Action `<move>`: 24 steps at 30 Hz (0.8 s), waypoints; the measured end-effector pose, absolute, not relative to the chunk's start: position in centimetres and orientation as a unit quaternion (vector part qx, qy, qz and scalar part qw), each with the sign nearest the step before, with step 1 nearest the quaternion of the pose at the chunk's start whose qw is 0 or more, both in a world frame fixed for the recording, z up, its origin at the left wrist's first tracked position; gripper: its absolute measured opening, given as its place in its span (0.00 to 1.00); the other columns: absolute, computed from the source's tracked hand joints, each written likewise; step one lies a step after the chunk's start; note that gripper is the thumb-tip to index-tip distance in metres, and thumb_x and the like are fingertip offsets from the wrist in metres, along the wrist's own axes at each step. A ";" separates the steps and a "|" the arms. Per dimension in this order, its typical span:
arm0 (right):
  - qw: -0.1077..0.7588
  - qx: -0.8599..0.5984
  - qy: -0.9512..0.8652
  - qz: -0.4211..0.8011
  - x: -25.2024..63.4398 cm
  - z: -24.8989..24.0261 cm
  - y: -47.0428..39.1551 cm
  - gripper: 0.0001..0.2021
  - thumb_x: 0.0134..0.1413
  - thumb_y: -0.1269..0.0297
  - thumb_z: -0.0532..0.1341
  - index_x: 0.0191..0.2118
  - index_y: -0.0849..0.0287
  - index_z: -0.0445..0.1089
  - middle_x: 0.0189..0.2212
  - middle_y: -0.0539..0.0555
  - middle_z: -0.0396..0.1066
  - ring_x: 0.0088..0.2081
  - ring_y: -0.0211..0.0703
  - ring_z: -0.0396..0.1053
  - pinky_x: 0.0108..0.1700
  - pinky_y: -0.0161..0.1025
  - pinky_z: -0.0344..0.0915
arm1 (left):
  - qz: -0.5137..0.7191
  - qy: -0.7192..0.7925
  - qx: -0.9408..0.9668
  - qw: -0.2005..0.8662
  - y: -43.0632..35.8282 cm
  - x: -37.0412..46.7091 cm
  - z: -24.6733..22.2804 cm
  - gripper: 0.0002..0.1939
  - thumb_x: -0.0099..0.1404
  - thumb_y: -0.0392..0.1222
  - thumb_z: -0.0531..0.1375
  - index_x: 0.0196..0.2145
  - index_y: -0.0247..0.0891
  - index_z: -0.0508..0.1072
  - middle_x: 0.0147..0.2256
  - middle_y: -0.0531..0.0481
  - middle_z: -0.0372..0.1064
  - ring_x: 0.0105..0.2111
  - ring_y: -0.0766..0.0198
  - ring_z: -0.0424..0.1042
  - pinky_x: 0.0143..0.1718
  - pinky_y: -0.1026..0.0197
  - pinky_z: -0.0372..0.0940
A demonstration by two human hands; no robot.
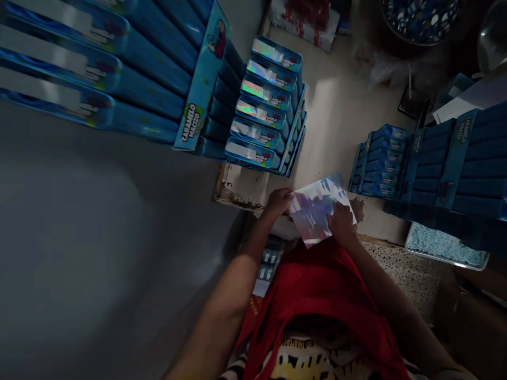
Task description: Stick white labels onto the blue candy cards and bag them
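Note:
A shiny, iridescent sheet [317,208] hangs over the table's front edge, close to my red apron. Its left corner is pinched in my left hand [279,202]. On the sheet's right side lies my right hand [341,222], its fingers bent against the surface; whether they grip it is hard to tell. Just beyond my left hand stands a stack of blue boxes [263,105] with reflective strips and "Caramelo Macizo" lettering. Another stack of blue boxes [380,161] is to the right of the sheet.
Larger blue box stacks rise at the upper left [158,68] and right [455,163]. A tray of pale blue pieces [447,245] sits at the lower right. At the back are a bowl of wrapped pieces [422,18] and a red and white package [301,24].

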State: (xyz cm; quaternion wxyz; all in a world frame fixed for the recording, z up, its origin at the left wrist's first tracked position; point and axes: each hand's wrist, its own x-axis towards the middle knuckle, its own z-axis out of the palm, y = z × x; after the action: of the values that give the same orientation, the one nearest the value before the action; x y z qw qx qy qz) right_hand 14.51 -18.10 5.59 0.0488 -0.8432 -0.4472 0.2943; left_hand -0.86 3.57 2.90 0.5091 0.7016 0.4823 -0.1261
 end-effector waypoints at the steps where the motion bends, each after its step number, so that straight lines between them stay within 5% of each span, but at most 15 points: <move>1: 0.053 -0.837 -0.462 0.287 14.5 6.2 -17.0 0.27 0.68 0.68 0.56 0.71 0.63 0.62 0.67 0.68 0.65 0.63 0.61 0.62 0.64 0.55 0.60 | -0.118 0.469 0.697 0.529 3.7 -0.8 3.2 0.17 0.62 0.42 0.57 0.42 0.37 0.83 0.41 0.46 0.83 0.46 0.52 0.77 0.48 0.59 0.68; 8: 0.092 -0.756 -0.589 0.270 12.1 7.7 -9.5 0.25 0.74 0.65 0.50 0.72 0.61 0.63 0.70 0.61 0.65 0.63 0.62 0.63 0.64 0.56 0.60 | -0.079 0.411 0.686 0.595 3.6 -1.2 5.0 0.17 0.59 0.45 0.60 0.40 0.37 0.85 0.45 0.42 0.83 0.47 0.50 0.77 0.52 0.56 0.68; 16: 0.101 -0.708 -0.631 0.301 12.3 6.2 -11.7 0.25 0.74 0.71 0.51 0.71 0.62 0.64 0.71 0.62 0.62 0.69 0.56 0.58 0.67 0.52 0.57 | -0.073 0.528 0.543 0.649 2.8 -1.0 4.6 0.17 0.58 0.48 0.64 0.39 0.34 0.84 0.30 0.47 0.80 0.33 0.56 0.76 0.36 0.58 0.71; 21: 0.077 -0.749 -0.590 0.292 12.8 9.3 -13.7 0.16 0.73 0.63 0.56 0.57 0.57 0.77 0.50 0.61 0.79 0.56 0.57 0.66 0.57 0.52 0.59 | -0.078 0.498 0.650 0.569 3.9 -0.6 5.1 0.15 0.60 0.43 0.61 0.40 0.36 0.85 0.36 0.46 0.82 0.41 0.52 0.78 0.44 0.58 0.71; 24: 0.103 -0.804 -0.525 0.261 13.5 12.2 -14.6 0.13 0.72 0.59 0.57 0.42 0.56 0.80 0.36 0.59 0.78 0.46 0.54 0.69 0.50 0.48 0.59 | -0.101 0.482 0.719 0.490 3.5 -0.1 5.4 0.18 0.64 0.39 0.56 0.46 0.36 0.83 0.46 0.42 0.82 0.50 0.49 0.77 0.53 0.56 0.69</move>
State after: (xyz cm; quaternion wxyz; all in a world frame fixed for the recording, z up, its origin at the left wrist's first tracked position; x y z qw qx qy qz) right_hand 13.54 -14.60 12.17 0.1027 -0.8038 -0.5247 0.2609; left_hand -0.12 3.49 5.36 0.4904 0.7187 0.4825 -0.1010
